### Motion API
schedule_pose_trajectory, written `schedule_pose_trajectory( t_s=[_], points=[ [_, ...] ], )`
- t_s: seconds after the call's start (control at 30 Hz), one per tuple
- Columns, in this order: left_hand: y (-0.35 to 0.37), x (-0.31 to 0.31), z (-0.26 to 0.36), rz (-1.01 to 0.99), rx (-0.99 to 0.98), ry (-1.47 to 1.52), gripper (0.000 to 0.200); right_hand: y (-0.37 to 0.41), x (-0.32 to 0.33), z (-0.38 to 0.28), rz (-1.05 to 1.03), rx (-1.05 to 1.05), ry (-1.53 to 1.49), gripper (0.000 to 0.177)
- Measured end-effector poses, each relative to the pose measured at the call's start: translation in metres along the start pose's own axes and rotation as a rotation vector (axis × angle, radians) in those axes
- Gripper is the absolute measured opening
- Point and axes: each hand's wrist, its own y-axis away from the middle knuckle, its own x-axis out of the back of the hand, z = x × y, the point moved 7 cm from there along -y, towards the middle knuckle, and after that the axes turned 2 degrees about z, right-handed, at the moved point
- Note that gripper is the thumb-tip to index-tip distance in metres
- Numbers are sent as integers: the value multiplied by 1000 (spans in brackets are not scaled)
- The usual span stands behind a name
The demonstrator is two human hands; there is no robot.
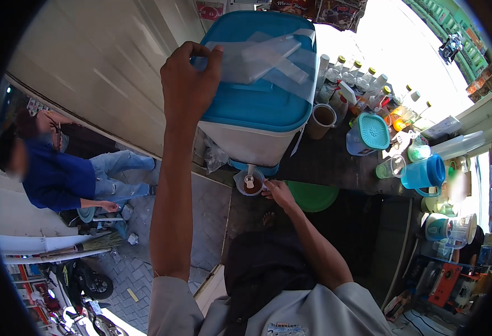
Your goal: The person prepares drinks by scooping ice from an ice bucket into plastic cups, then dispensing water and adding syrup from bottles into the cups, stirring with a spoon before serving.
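Observation:
A large drink dispenser with a white body [251, 140] and a blue lid [257, 106] stands at the edge of a dark counter [335, 168]. My left hand [189, 78] is raised onto the lid and pinches the corner of a clear plastic bag [263, 61] lying on it. My right hand [277, 193] holds a clear plastic cup [250, 183] under the blue tap [251, 167] at the dispenser's base. The cup holds some brown liquid.
Several bottles [363, 84], a brown-filled cup [321, 120], a teal-lidded jar [368, 134], a blue jug [424, 173] and a green plate [313, 196] crowd the counter. A person in a blue shirt [61, 176] sits at left beside a broom [89, 245] and a motorbike [83, 280].

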Motion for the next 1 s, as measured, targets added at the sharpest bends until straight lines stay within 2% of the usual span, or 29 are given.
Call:
schedule_pose_trajectory(
  t_s=[0.1,0.17,0.37,0.43,0.63,0.77,0.87,0.9,0.93,1.0],
  points=[
    [0,-1,-1,-5,16,-12,34,0,5,-5,82,75,-26,53],
    [0,0,-1,-13,40,-18,35,-3,3,-2,10,7,37,53],
    [1,3,3,0,35,-30,36,-7,3,5,18,28,44,50],
    [1,3,4,-53,134,-5,35,-3,0,3,16,37,19,50],
    [4,2,4,-10,36,9,29,-12,-6,21,47,57,50,53],
    [3,-1,0,5,-26,70,25,2,-5,3,-3,32,94,56],
    [4,-1,-5,-2,-78,0,23,-11,-11,16,16,97,48,56],
    [2,-3,-7,12,-107,26,22,-11,-9,12,125,183,19,57],
    [2,-3,-10,22,-131,49,21,-13,-10,14,131,188,8,57],
    [3,-5,-12,33,-156,46,19,-19,-15,22,13,197,28,55]
  ],
)
